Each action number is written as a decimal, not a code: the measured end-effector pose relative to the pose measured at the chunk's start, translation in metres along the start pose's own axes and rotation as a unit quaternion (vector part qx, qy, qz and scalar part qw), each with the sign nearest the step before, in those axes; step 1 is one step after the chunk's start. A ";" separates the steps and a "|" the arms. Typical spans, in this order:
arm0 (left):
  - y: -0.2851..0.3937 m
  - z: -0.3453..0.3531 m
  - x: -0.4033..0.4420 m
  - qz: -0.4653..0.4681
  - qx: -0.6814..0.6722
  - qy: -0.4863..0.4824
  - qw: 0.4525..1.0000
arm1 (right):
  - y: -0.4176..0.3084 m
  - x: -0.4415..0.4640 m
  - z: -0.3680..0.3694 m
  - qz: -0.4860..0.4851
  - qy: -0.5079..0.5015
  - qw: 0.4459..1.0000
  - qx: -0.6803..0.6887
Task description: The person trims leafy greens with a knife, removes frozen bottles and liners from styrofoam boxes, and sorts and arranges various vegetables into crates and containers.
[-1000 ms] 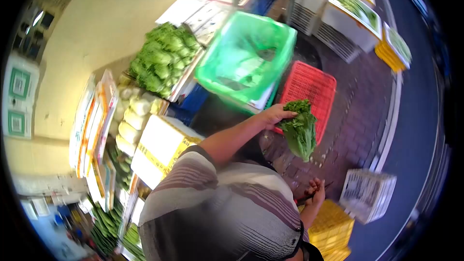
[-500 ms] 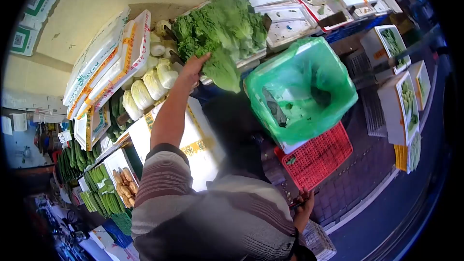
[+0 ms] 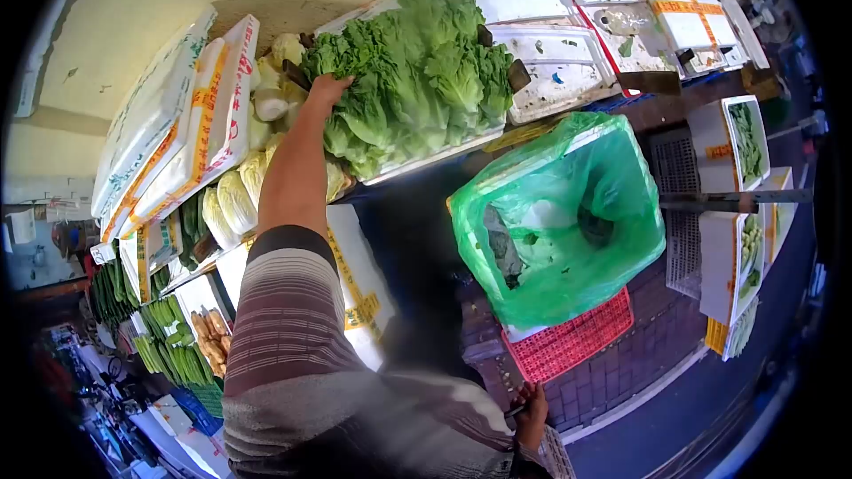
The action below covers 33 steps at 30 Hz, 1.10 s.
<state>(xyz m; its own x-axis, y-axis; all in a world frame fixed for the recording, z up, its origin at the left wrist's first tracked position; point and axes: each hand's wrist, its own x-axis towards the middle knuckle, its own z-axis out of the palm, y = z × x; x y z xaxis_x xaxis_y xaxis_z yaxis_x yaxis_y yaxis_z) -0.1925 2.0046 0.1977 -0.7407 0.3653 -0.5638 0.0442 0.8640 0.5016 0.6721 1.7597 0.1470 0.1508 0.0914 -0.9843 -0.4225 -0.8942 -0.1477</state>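
Lettuce [image 3: 417, 80] lies packed at twelve o'clock, probably so heads brace each other. Left hand [image 3: 328, 91] meets its nine-o'clock edge; whether that grip pinches leaves, I cannot tell. Right hand [image 3: 533, 417], at five, curls round a dark tool [image 3: 515, 411], clear of the leaves.

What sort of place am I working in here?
Most likely a roadside vegetable stall: heaped leafy greens and pale cabbages are set out along a wall, white foam boxes of greens stand opposite, and brick paving borders what looks like a road.
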 end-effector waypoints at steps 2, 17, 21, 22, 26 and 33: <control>-0.022 0.020 0.031 0.044 0.123 0.090 0.987 | -0.003 0.011 -0.004 -0.002 -0.016 1.000 -0.006; 0.000 0.047 -0.076 0.126 0.264 0.210 0.933 | 0.004 -0.006 0.067 -0.051 -0.090 0.993 -0.056; -0.063 0.068 -0.006 0.314 0.298 0.162 0.887 | -0.001 0.009 0.059 -0.049 -0.093 0.989 -0.104; -0.060 0.055 -0.003 0.301 0.246 0.120 0.913 | 0.000 0.015 0.055 -0.029 -0.070 0.988 -0.136; -0.009 0.058 -0.089 0.327 0.183 0.270 0.887 | -0.018 -0.003 0.076 -0.081 -0.057 0.990 -0.103; -0.051 0.213 -0.164 0.291 0.032 -0.068 0.954 | -0.054 0.040 0.126 -0.241 0.037 0.945 -0.217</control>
<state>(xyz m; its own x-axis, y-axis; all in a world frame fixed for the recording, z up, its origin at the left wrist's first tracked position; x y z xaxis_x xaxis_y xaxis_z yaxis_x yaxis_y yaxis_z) 0.0700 1.9741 0.1247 -0.4846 0.8273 -0.2841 0.4648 0.5186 0.7176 0.5885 1.8669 0.1039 0.3015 0.5170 -0.8011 0.1151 -0.8538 -0.5077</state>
